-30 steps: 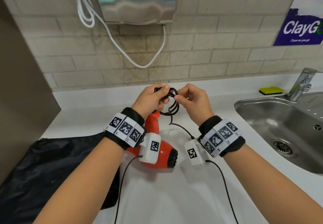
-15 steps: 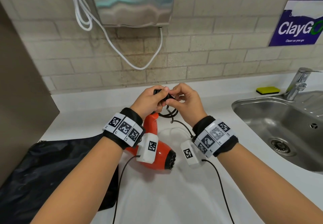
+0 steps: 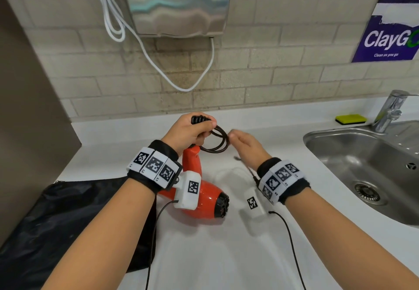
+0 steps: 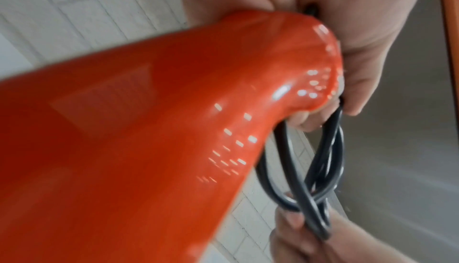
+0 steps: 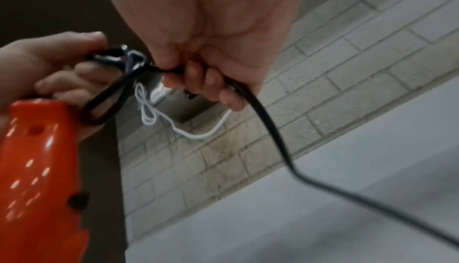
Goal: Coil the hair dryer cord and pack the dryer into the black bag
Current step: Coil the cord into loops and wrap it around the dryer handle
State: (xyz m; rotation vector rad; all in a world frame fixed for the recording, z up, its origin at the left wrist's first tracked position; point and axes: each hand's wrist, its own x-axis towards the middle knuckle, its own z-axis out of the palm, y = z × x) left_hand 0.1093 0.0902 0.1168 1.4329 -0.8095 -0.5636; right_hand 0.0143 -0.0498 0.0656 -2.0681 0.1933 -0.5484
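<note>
At a white countertop (image 3: 204, 255) backed by beige tile, beneath a steel wall-mounted hand dryer (image 3: 176, 4), a person winds up the cord of an orange hair dryer (image 3: 204, 196). The left hand (image 3: 188, 131) is closed around the end of the dryer's handle together with several black loops of the cord (image 3: 217, 142), holding the dryer with its barrel low over the counter. The right hand (image 3: 247, 147), just beside the coil, has its fingers (image 5: 198, 78) curled around the loose run of cord, which trails down toward the counter. The black bag (image 3: 56, 221) lies flat on the counter at left, beside the dryer. A steel sink (image 3: 362, 153) sits at right.
</note>
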